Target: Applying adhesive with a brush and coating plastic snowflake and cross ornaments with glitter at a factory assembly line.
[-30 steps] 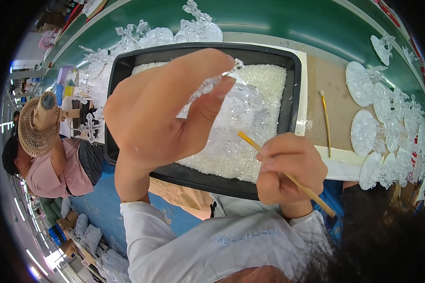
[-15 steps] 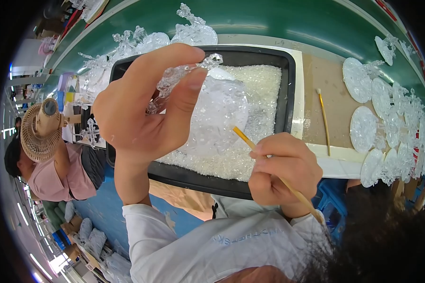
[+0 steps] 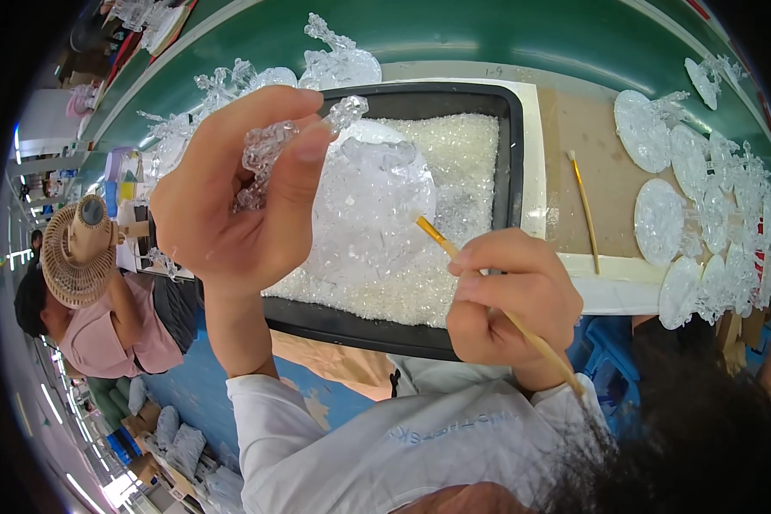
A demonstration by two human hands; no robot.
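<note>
In my left hand (image 3: 231, 201), thumb and fingers are closed round the stem of a clear plastic figurine (image 3: 268, 144). Its round, frosted disc base (image 3: 373, 210) is tilted up toward me over a black tray (image 3: 511, 163) of clear white granules (image 3: 467, 150). Between the fingers of my right hand (image 3: 518, 295) is a thin paintbrush (image 3: 535, 343) with a wooden handle and yellow ferrule. The bristles lie at the lower right of the disc; whether they touch it I cannot tell.
A second paintbrush (image 3: 585, 214) lies on brown board right of the tray. Several clear figurines on discs (image 3: 658, 221) crowd the right, and others (image 3: 343, 68) stand behind the tray. At the left are a beige fan (image 3: 77, 253) and a person in pink (image 3: 103, 343).
My left hand and the figurine have shifted a little left, and the disc shows more of its face. The brush tip has come slightly left and up, nearer the disc's edge.
</note>
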